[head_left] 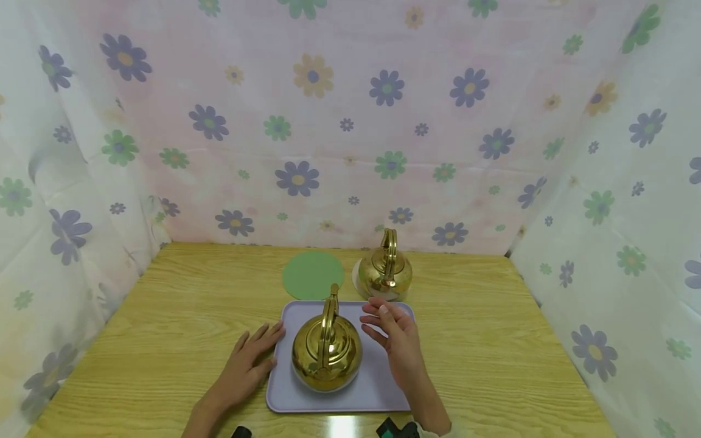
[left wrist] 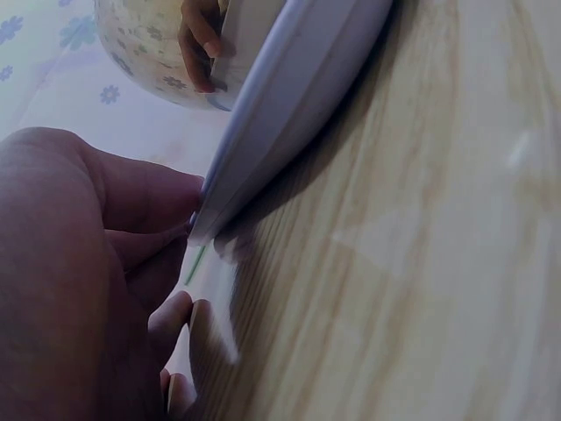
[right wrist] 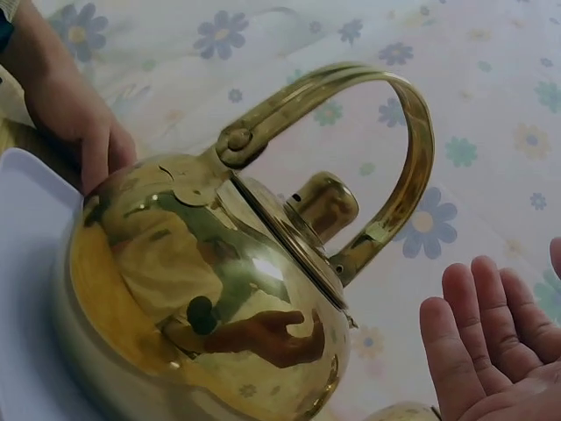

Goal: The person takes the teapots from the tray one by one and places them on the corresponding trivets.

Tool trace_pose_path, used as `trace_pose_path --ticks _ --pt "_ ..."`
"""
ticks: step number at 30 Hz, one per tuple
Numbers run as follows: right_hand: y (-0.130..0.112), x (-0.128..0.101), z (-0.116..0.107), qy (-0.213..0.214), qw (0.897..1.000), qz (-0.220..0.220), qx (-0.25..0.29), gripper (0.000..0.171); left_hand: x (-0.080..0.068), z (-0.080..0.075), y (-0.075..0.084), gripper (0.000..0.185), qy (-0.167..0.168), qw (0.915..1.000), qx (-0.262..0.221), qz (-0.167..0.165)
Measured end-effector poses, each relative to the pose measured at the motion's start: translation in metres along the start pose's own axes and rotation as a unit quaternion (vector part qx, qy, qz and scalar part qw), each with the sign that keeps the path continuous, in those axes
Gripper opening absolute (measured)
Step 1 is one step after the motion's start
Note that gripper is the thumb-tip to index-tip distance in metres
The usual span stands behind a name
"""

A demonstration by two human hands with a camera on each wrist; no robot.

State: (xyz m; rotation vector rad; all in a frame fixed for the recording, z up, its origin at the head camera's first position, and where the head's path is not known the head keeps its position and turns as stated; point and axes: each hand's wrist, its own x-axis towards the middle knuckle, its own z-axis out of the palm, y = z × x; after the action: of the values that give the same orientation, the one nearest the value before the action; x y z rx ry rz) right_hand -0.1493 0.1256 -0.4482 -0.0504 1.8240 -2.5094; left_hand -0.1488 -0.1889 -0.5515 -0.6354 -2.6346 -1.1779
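A shiny gold kettle [head_left: 327,359] with an upright arched handle stands on a pale lilac tray [head_left: 380,389], left of its middle. My left hand [head_left: 243,369] touches the tray's left edge with spread fingers. In the left wrist view its fingertips [left wrist: 195,197] meet the rim of the tray [left wrist: 289,105]. My right hand [head_left: 398,340] is over the right part of the tray, fingers loosely extended and holding nothing. The right wrist view shows its spread fingers [right wrist: 482,333] apart from the kettle [right wrist: 202,263], whose polished side reflects a hand.
Behind the tray, a second gold kettle [head_left: 385,277] stands by a whitish round mat [head_left: 356,281], partly hidden under it. Left of that lies a green round mat [head_left: 313,274]. Flowered curtains [head_left: 350,121] enclose the wood-grain table [head_left: 482,340] at the back and sides.
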Motion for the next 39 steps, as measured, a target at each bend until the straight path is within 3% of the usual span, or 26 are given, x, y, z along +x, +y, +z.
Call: trace_pose_path --ticks 15,25,39 --pt "-0.008 -0.013 0.001 -0.109 0.994 0.016 -0.016 0.057 -0.001 0.0 0.001 0.052 0.007 0.9999 0.004 0.01" --pt "-0.006 -0.016 0.006 -0.198 0.98 0.003 0.007 0.058 -0.001 0.0 0.001 0.051 0.004 1.0 0.003 0.006" --pt "-0.005 -0.013 0.013 -0.244 0.969 0.026 0.014 0.06 0.0 0.0 0.0 0.051 0.004 0.9999 0.011 0.007"
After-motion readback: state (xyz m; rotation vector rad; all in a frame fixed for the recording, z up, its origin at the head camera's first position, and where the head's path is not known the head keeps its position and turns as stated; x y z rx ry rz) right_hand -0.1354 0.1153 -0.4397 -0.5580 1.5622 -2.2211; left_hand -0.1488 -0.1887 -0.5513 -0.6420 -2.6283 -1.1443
